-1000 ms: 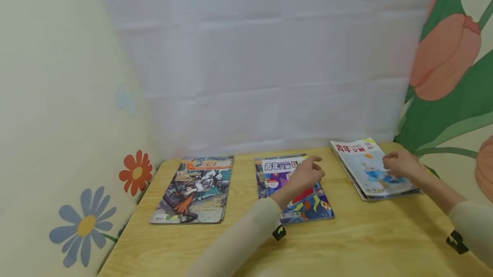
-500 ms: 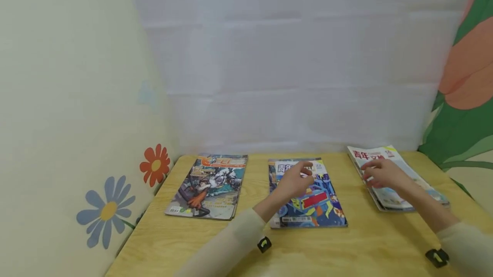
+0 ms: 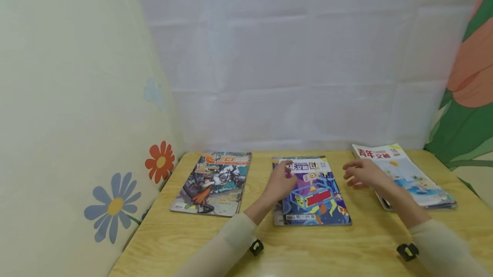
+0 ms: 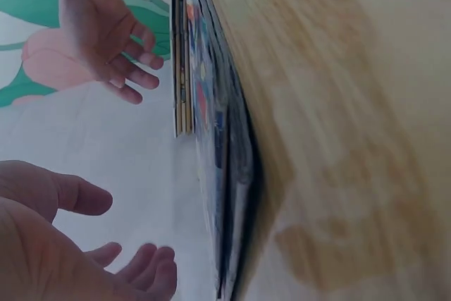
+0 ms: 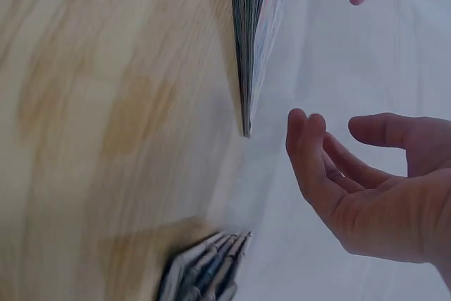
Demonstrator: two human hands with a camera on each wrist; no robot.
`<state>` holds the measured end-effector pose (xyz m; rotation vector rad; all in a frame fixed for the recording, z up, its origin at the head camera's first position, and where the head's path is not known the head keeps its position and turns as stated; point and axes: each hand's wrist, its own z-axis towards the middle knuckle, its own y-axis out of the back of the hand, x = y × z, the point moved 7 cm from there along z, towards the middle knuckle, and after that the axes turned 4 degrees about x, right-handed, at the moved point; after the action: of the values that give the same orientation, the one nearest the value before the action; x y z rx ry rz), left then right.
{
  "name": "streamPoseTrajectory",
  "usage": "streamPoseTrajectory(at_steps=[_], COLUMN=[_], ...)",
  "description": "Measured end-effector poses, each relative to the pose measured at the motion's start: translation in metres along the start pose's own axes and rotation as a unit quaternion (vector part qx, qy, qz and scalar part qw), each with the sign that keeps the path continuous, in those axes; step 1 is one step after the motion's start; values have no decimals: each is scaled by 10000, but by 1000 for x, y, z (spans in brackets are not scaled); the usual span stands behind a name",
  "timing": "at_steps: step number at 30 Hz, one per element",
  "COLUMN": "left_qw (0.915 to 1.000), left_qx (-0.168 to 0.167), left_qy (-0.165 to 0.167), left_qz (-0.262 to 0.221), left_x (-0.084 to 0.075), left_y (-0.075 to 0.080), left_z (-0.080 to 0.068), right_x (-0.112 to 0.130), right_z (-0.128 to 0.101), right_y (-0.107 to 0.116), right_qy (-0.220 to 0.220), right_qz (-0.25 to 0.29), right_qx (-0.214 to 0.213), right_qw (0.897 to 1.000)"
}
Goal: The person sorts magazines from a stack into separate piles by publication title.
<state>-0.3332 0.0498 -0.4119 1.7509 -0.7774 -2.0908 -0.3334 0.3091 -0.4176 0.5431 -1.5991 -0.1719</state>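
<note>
In the head view a purple and blue magazine (image 3: 319, 195) lies on top of the middle stack, a little askew over the magazines below it. My left hand (image 3: 282, 181) hovers over its left side, fingers loosely bent and holding nothing. The left wrist view shows a gap between that hand (image 4: 77, 244) and the stack's edges (image 4: 225, 146). To the right, my right hand (image 3: 366, 173) hangs between the middle stack and a right stack topped by a white and blue magazine (image 3: 412, 178). The right wrist view shows its thumb and fingers apart, with nothing between them.
A third stack, with a dark comic-style magazine (image 3: 215, 185) on top, lies at the left of the wooden table (image 3: 300, 251). A white sheet (image 3: 292, 75) hangs behind the table. Flower-painted walls (image 3: 115, 206) stand at both sides.
My right hand has moved left, from above the right stack to the space beside the middle one. The left hand has shifted left over the middle stack. The head view has turned slightly rightward.
</note>
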Motion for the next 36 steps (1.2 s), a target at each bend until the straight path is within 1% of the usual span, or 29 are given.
streamPoseTrajectory(at_steps=[3, 7, 9, 12, 13, 16, 18, 21, 24, 26, 28, 31, 33, 34, 35, 36], left_qw=[9993, 9967, 9948, 9919, 9915, 9884, 9844, 9740, 9595, 9510, 9400, 9190, 9047, 9001, 8978, 8976], left_qx=[-196, -414, -468, -364, -295, -93, 7, 134, 285, 333, 350, 337, 422, 509, 648, 808], left_qy=[280, 677, 888, 1180, 1216, 1284, 1320, 1478, 1704, 1817, 1892, 2038, 2114, 2154, 2156, 2142], left_qz=[-115, -153, -152, -298, -366, -808, -1162, -1714, -2225, -2481, -2817, -3358, -3674, -3753, -3784, -3768], left_x=[6, 16, 22, 30, 31, 33, 33, 33, 36, 39, 42, 47, 49, 49, 49, 48], left_y=[0, 0, 0, -1, -1, -1, 0, 3, 3, 5, 5, 6, 4, 3, 1, -2], left_z=[0, 0, 1, 3, 4, 6, 6, 6, 7, 7, 9, 10, 11, 11, 10, 10], right_x=[-7, -16, -20, -25, -26, -30, -32, -35, -37, -39, -39, -41, -42, -43, -43, -44], right_z=[2, 4, 4, 4, 4, 5, 6, 9, 10, 10, 9, 9, 8, 8, 8, 8], right_y=[-4, -7, -9, -12, -13, -17, -20, -23, -25, -26, -27, -28, -28, -27, -27, -26], right_qy=[-190, -378, -442, -473, -477, -515, -549, -681, -820, -874, -821, -713, -675, -674, -666, -689], right_qz=[283, 386, 483, 717, 823, 1163, 1337, 1555, 1644, 1732, 1795, 1918, 1973, 1980, 1979, 2011], right_qx=[56, 64, 61, 188, 259, 459, 569, 676, 762, 773, 810, 855, 854, 854, 860, 829], right_qw=[9994, 9985, 9978, 9961, 9951, 9908, 9879, 9832, 9800, 9780, 9770, 9751, 9743, 9741, 9742, 9736])
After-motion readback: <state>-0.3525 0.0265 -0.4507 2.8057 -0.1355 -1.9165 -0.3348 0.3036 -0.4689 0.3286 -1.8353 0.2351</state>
